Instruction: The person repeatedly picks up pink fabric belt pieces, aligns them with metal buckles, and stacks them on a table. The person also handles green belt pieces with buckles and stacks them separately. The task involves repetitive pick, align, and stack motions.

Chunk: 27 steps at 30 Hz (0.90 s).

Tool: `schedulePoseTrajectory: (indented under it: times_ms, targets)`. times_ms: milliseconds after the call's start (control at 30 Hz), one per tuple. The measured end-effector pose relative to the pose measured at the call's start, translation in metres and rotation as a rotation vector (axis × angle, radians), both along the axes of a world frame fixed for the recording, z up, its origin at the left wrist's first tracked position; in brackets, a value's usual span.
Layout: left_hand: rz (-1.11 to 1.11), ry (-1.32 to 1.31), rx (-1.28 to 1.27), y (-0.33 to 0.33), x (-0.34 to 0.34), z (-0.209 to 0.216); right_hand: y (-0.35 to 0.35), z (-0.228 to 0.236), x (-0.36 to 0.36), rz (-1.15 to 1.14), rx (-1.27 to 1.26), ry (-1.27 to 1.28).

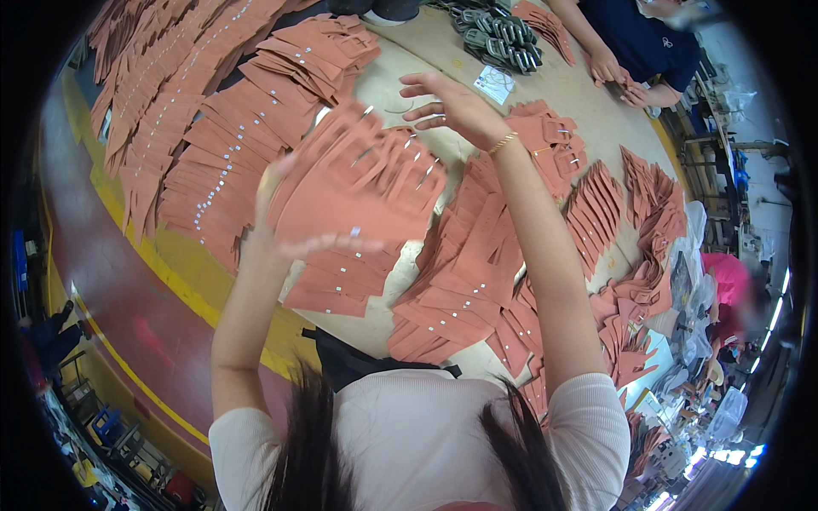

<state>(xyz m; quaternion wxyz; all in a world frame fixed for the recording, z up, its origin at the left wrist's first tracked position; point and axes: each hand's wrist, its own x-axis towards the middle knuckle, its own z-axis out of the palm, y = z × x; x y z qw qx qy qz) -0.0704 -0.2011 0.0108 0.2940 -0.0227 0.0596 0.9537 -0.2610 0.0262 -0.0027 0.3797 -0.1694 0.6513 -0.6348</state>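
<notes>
My left hand (277, 209) is closed on a fanned stack of salmon-coloured cut pieces (341, 192), raised over the table. The pieces look like flat leather or fabric with slots, and metal glints along their far edge; both stack and hand are smeared by motion. To the right of the stack my right hand (452, 106), a gold bracelet on its wrist, hovers with fingers apart and nothing in them. Beneath it lie overlapping salmon pieces (464, 247) with small white stickers. More pieces (341, 277) show just below the held stack.
Long overlapping rows of salmon pieces (230, 128) cover the table's left. Further piles (592, 209) lie to the right. At the far side are a heap of dark metal buckles (503, 43), a printed card (494, 83) and a co-worker's hands (618, 81) holding salmon pieces.
</notes>
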Motion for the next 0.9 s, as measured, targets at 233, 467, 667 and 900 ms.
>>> schedulePoseTrajectory:
  times_ms: [233, 467, 667, 900]
  targets:
    - [-0.130, 0.077, -0.154, 0.036, -0.107, -0.032, 0.060, 0.006, -0.001, -0.050, 0.114, 0.232]
    - [-0.176, -0.158, -0.755, 0.040, -0.124, -0.049, 0.053, -0.053, -0.007, -0.003, 0.514, 0.324]
    - [-0.153, -0.183, -0.968, 0.050, -0.126, -0.031, 0.040, -0.044, 0.010, -0.079, 0.549, 0.669]
    - [-0.201, 0.002, -1.088, 0.047, -0.141, -0.030, 0.026, -0.043, 0.017, -0.016, 0.491, 0.969]
